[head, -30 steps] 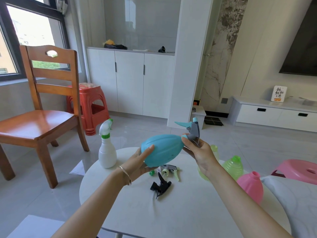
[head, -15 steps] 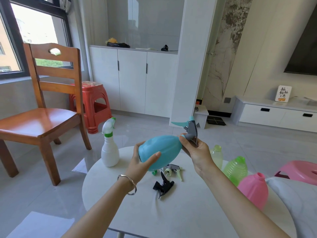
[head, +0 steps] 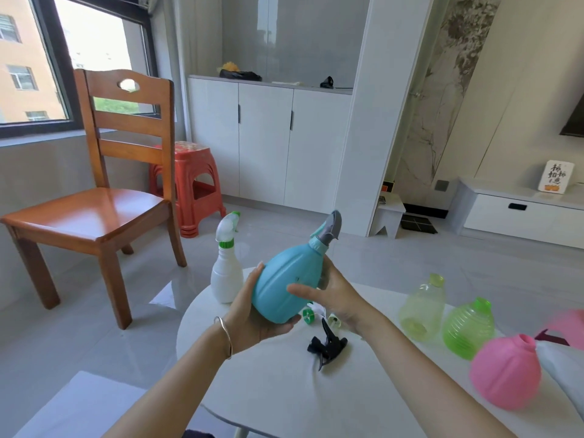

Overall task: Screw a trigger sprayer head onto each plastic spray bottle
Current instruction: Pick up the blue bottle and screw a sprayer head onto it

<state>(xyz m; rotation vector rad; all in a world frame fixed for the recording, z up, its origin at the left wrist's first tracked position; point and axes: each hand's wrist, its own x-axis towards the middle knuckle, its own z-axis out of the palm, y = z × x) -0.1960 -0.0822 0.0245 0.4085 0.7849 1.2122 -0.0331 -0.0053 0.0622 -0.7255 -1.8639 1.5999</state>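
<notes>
A blue spray bottle (head: 286,282) with a grey and blue sprayer head (head: 328,229) on its neck is tilted up over the round white table (head: 275,390). My left hand (head: 256,314) cups the bottle's bottom with fingers curled round it. My right hand (head: 331,292) lies against the bottle's right side, fingers fairly straight. A white bottle (head: 226,267) with a white and green sprayer stands at the table's far left. A black sprayer head (head: 327,343) and further loose heads (head: 311,314) lie on the table. Yellow (head: 422,306), green (head: 467,328) and pink (head: 505,373) bottles lie headless at the right.
A wooden chair (head: 94,200) stands to the left on the floor, with a red plastic stool (head: 188,181) behind it. A pink stool (head: 565,324) shows at the right edge. White cabinets (head: 268,143) line the far wall.
The blue bottle swung from lying sideways to nearly upright. My right hand left the sprayer head and slid down onto the bottle's body. My left hand shifted under the bottom.
</notes>
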